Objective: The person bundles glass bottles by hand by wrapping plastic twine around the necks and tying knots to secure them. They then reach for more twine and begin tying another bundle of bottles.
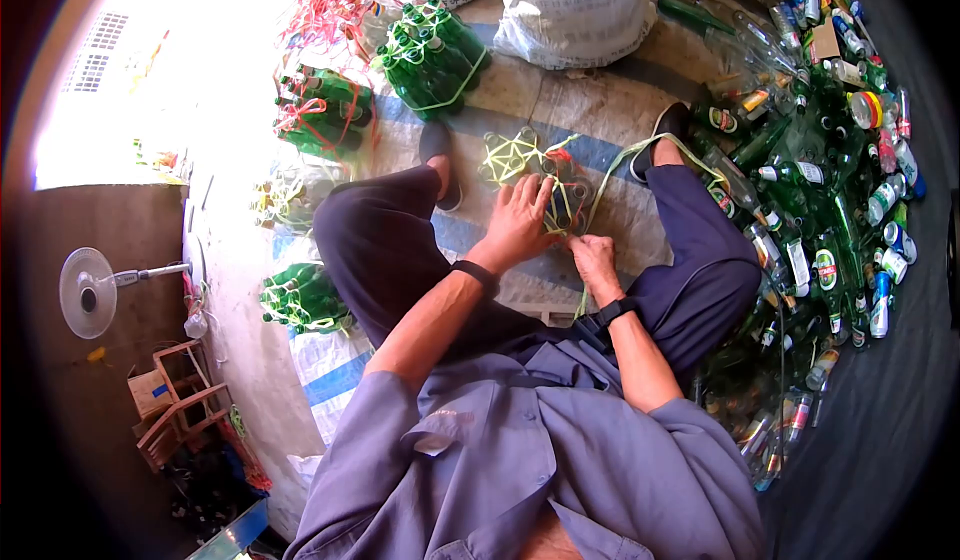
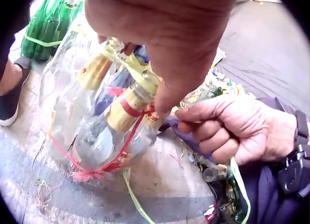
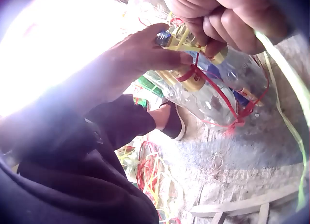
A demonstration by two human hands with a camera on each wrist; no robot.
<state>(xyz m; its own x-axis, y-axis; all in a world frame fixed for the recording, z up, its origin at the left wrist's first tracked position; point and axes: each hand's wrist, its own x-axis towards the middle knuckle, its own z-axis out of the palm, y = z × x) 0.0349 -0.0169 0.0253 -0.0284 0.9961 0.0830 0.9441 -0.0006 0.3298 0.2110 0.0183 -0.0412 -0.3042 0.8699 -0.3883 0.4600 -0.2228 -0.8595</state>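
Between the person's legs stands a bundle of clear glass bottles [image 2: 99, 141] with gold neck labels, circled low down by a red plastic strap [image 2: 133, 136]. The left hand [image 1: 517, 222] reaches over the bottle tops, its thumb and fingers gripping at the necks, where pale yellow-green strap [image 1: 511, 157] crosses in a star pattern. Close beside it, the right hand [image 1: 597, 263] has its fingers curled round a strand of yellow-green strap [image 3: 286, 71], with thumb and forefinger right at the necks. The strand's loose end hangs below that fist. The left palm hides part of the necks.
Bundles of green bottles [image 1: 430, 60] stand at the left and ahead. A heap of loose bottles and cans [image 1: 830, 190] lies on the right. White sacks [image 1: 570, 20] and tangled red strap [image 1: 325, 5] are at the back; a fan [image 1: 88, 295] stands far left.
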